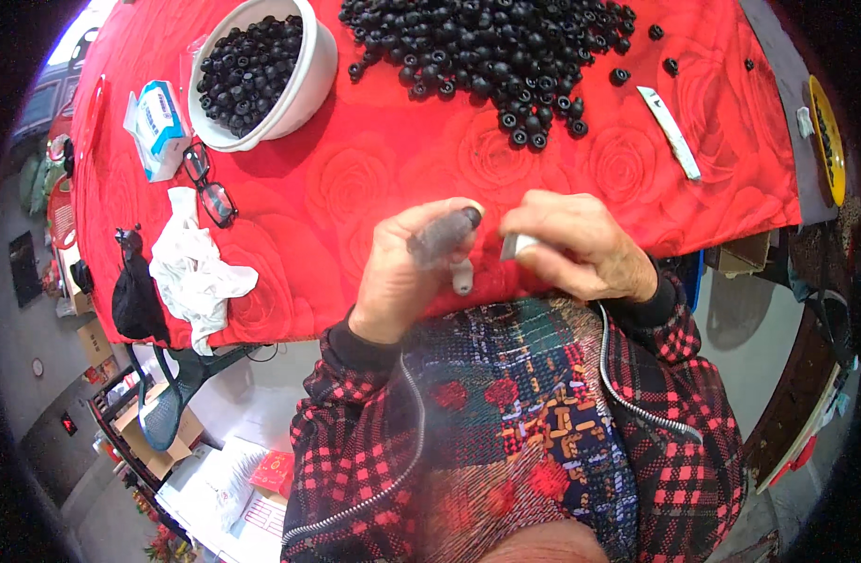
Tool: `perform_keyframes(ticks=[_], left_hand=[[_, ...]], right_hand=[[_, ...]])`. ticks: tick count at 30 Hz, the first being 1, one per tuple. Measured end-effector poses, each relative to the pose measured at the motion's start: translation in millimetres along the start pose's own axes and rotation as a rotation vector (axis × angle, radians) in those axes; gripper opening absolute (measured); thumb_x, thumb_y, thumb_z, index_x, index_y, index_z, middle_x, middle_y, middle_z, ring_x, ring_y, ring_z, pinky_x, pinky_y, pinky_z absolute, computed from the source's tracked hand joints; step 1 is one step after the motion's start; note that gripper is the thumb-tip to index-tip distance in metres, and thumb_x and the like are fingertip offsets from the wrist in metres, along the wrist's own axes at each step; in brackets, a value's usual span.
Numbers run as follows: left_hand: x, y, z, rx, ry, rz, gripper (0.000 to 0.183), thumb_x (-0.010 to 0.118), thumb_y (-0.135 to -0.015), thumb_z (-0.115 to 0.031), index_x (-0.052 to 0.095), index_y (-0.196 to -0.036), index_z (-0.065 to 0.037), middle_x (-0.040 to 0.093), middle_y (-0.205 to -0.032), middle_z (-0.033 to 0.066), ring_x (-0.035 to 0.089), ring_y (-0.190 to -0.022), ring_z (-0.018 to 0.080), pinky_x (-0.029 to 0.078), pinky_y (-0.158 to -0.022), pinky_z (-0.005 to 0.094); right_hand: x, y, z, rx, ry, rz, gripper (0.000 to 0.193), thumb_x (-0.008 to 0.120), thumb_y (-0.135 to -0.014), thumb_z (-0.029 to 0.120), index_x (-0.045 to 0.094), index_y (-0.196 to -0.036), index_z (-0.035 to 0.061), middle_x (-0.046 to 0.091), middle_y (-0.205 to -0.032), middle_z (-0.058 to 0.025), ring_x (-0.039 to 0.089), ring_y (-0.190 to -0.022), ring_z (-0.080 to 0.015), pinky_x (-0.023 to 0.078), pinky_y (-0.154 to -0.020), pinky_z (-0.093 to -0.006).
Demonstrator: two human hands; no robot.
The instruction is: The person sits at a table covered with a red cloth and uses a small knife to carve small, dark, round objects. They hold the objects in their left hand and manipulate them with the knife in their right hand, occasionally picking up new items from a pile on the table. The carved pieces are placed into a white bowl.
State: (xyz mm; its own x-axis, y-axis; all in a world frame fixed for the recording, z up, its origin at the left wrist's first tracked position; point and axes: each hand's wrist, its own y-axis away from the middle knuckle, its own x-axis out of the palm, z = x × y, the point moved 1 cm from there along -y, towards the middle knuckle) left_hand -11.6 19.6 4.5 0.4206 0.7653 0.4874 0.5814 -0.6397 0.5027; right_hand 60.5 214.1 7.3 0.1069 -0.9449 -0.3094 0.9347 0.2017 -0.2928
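My left hand [390, 272] is closed above the near edge of the red cloth, with a small black round part [472, 217] pinched at its fingertips. A grey covering or smear shows over its fingers, and one lower fingertip looks wrapped in something whitish. Just to the right, apart from it, my right hand [585, 246] is closed on a short flat grey-and-white piece [515, 246] that looks like a small blade. Its far end is hidden in the fingers. Beyond both hands lies a large heap of black round parts [487, 47], several showing holes.
A white bowl [320, 70] holds more black parts. Left of my hands are glasses [211, 188], a blue-and-white tissue pack [158, 131], white cloth [194, 272] and a black bag [138, 291]. A white strip-shaped tool [670, 134] lies right; a yellow tray [815, 113] stands far right.
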Motion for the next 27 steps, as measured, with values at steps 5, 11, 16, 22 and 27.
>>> perform_keyframes(ticks=[5, 11, 16, 22, 27], left_hand=[[8.5, 8.8, -3.2, 0.334, -0.425, -0.134, 0.022, 0.066, -0.079, 0.001, 0.067, -0.101, 0.001, 0.067, -0.089, 0.0071, 0.063, -0.077, 0.0124, 0.05, -0.062, 0.0235], [4.9, 6.4, 4.1, 0.529, -0.432, -0.021, 0.019, 0.061, -0.086, -0.003, 0.063, -0.104, 0.003, 0.065, -0.092, 0.0088, 0.062, -0.075, 0.0144, 0.053, -0.06, 0.0256], [-1.6, 11.1, -0.5, -0.151, 0.267, 0.191, 0.018, 0.054, -0.09, -0.008, 0.058, -0.103, 0.004, 0.063, -0.084, 0.0102, 0.06, -0.066, 0.0152, 0.05, -0.052, 0.027], [0.3, 13.8, -9.4, -0.288, 0.026, 0.305, 0.012, 0.055, -0.087, -0.004, 0.062, -0.094, 0.003, 0.063, -0.079, 0.0078, 0.059, -0.062, 0.0109, 0.046, -0.049, 0.0225], [0.4, 11.9, -6.5, -0.241, 0.022, 0.341, 0.013, 0.055, -0.088, -0.004, 0.063, -0.096, 0.003, 0.063, -0.078, 0.006, 0.059, -0.063, 0.01, 0.046, -0.049, 0.0214]], right_hand=[[7.3, -8.7, 10.9, 0.303, -0.175, -0.209, 0.02, 0.066, -0.083, 0.013, 0.06, -0.095, -0.0002, 0.057, -0.077, -0.0094, 0.057, -0.068, -0.0156, 0.045, -0.06, -0.0298], [24.3, -13.4, 12.0, 0.353, -0.191, -0.269, 0.017, 0.066, -0.082, 0.012, 0.06, -0.094, 0.0015, 0.059, -0.074, -0.0075, 0.058, -0.066, -0.0148, 0.047, -0.059, -0.0305], [14.6, -12.6, 13.5, -0.076, -0.01, -0.112, 0.024, 0.068, -0.073, 0.008, 0.059, -0.094, 0.0031, 0.059, -0.077, -0.0106, 0.061, -0.067, -0.0297, 0.048, -0.058, -0.0361], [7.2, -11.1, 18.3, -0.209, 0.094, 0.029, 0.032, 0.07, -0.068, 0.013, 0.058, -0.096, 0.0035, 0.056, -0.074, -0.0097, 0.06, -0.065, -0.0288, 0.046, -0.054, -0.0369], [1.9, -10.2, 18.1, -0.228, 0.084, 0.05, 0.033, 0.07, -0.068, 0.017, 0.058, -0.096, 0.0036, 0.054, -0.072, -0.0087, 0.058, -0.062, -0.0278, 0.045, -0.053, -0.0369]])
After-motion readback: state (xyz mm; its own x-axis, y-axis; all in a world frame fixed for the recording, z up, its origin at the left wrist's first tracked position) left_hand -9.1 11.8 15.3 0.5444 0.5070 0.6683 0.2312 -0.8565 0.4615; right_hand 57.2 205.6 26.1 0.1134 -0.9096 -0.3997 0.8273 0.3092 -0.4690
